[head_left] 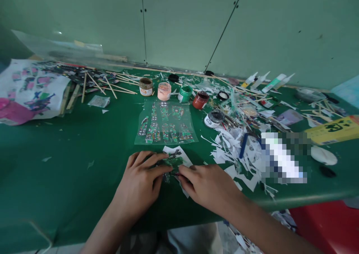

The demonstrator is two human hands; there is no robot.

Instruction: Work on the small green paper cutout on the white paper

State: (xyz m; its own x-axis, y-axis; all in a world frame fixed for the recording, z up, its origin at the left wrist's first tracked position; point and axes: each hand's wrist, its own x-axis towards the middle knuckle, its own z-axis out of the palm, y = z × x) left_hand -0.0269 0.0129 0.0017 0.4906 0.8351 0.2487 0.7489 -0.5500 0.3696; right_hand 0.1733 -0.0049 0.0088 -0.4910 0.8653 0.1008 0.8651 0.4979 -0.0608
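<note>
A white sheet of paper (183, 156) with a dark green, painted-looking patch on it lies on the green table near the front edge. My left hand (144, 177) rests on its left side, fingers stretched out over the paper and pressing it down. From the right, my right hand (206, 184) has its thumb and index finger pinched together at the green patch. What they hold is too small to make out. Just beyond, a clear plastic sheet (176, 128) carries several patterned cut-out pieces in green, brown and white.
Behind the sheet stand open paint jars: brown (146, 87), peach (164, 92), green (185, 94), red (200, 100) and black (214, 118). White paper scraps (232, 145) heap up on the right, beside a yellow box (333, 130). Wooden sticks (95, 83) and a printed bag (36, 89) lie left.
</note>
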